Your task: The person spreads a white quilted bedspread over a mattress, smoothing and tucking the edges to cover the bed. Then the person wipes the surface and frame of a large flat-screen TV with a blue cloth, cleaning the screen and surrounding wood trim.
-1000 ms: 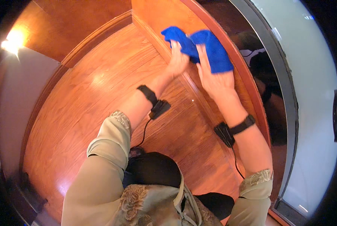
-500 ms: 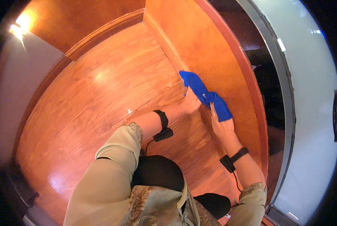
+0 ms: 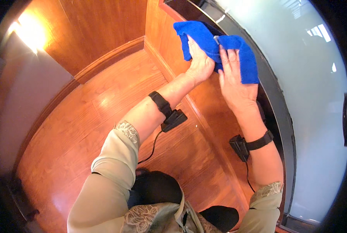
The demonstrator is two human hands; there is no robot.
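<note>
A bright blue cloth (image 3: 198,33) is stretched between my two hands at the upper right, bunched in its middle. My left hand (image 3: 200,64) grips its left half, fingers closed into the fabric and partly hidden by it. On the other half lies my right hand (image 3: 238,87), its fingers fairly straight and holding the cloth, with one corner hanging beside the knuckles. Both hands are raised above the floor at the top of the low wooden panel (image 3: 169,44), next to its dark upper edge. Whether the cloth touches the panel cannot be seen.
Beyond the panel runs a dark gap with a grey metal rim (image 3: 274,89), then a large pale glossy surface (image 3: 313,116) on the right. Shiny wooden floorboards (image 3: 107,128) lie below. A bright lamp (image 3: 30,33) glows at the upper left. Black wrist devices (image 3: 173,120) trail cords.
Both hands have moved upward and away from me with the cloth, from low on the panel near the floor to its top edge. The cloth is more spread out.
</note>
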